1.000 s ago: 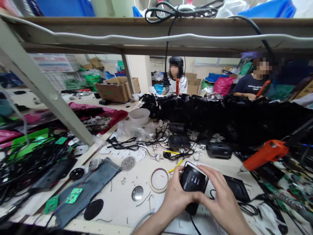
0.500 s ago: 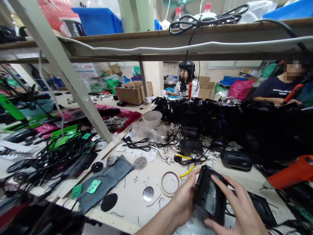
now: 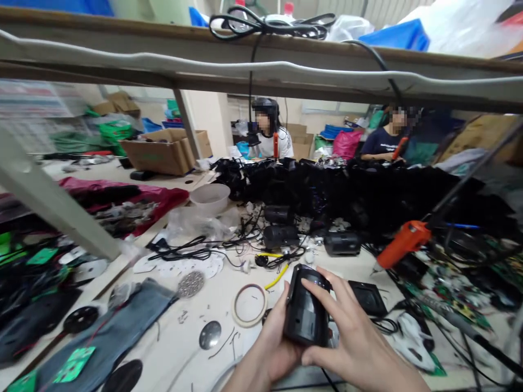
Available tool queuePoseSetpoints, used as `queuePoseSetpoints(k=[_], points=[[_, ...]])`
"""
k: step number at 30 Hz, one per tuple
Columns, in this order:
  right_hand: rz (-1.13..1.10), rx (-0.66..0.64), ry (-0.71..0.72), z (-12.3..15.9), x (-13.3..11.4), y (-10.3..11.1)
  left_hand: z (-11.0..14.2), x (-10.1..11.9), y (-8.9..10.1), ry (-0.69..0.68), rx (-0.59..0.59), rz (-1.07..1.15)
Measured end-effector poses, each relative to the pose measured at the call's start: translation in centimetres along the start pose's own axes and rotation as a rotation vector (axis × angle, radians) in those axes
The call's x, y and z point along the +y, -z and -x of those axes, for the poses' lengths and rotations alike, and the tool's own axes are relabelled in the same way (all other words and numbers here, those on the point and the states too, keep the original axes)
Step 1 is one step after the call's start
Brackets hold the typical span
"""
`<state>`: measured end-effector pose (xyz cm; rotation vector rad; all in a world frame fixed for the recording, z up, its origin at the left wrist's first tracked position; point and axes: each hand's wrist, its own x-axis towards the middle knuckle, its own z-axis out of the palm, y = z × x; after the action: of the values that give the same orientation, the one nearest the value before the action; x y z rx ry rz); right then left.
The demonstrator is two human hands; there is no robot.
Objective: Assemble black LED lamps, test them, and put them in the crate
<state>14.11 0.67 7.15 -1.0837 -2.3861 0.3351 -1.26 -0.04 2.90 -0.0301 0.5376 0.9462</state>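
Note:
Both my hands hold a black plastic housing (image 3: 306, 310) just above the workbench, near the bottom middle of the head view. My left hand (image 3: 274, 340) cups its left side and underside, fingers curled round it. My right hand (image 3: 351, 337) wraps over its right side, with the thumb and forefinger on the top. The housing stands roughly upright, its rounded end pointing up. A roll of tape (image 3: 249, 305) lies flat on the bench just left of my left hand.
An orange hot-glue gun (image 3: 402, 244) hangs to the right. Black housings (image 3: 341, 243) and cables (image 3: 196, 251) lie behind, with a pile of black parts (image 3: 347, 190) further back. Green circuit boards (image 3: 73, 363) sit on grey cloth at the left. Two people sit across the bench.
The housing has been turned in my hands from lying tilted to standing more upright. The camera view has swung to the right and slightly down.

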Motion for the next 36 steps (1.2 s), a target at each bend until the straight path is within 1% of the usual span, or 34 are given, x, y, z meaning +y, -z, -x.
queuePoseSetpoints(k=[3,6,10,14,16,17,20,22,24,27,31,33,36], points=[[-0.036,-0.005,-0.051,0.0,-0.5,0.1,0.2,-0.1,-0.2,-0.015,0.011,-0.021],[-0.058,0.003,-0.07,0.0,-0.7,0.0,0.4,-0.2,-0.5,-0.037,0.076,-0.03],[-0.084,0.042,-0.057,-0.3,-0.9,0.0,0.6,-0.5,-1.2,-0.078,0.163,-0.023],[-0.108,0.039,-0.031,-0.5,-0.6,0.2,0.6,-0.7,-1.3,-0.087,0.196,-0.005],[-0.116,0.025,-0.04,-0.5,-0.3,0.3,0.7,-0.7,-1.0,-0.072,0.175,-0.021],[-0.119,0.015,-0.049,-0.5,-0.1,0.3,0.8,-0.6,-0.8,-0.058,0.146,-0.038],[-0.134,-0.012,-0.084,-0.5,0.4,0.5,1.1,-0.4,0.0,-0.033,0.019,-0.095],[-0.146,-0.018,-0.095,-0.5,0.6,0.6,1.3,-0.5,0.3,-0.04,-0.036,-0.116],[-0.15,-0.009,-0.097,-0.4,0.6,0.6,1.3,-0.6,0.4,-0.052,-0.043,-0.118],[-0.146,-0.005,-0.097,-0.4,0.7,0.6,1.3,-0.9,0.3,-0.061,-0.016,-0.094],[-0.136,-0.042,-0.092,-0.6,0.8,0.8,1.0,-1.1,0.3,-0.045,0.004,-0.017],[-0.138,-0.063,-0.099,-0.8,0.9,1.0,0.8,-1.3,0.4,-0.031,-0.006,0.012],[-0.153,-0.108,-0.148,-1.2,0.9,1.4,0.5,-1.6,0.6,-0.037,-0.033,0.014]])
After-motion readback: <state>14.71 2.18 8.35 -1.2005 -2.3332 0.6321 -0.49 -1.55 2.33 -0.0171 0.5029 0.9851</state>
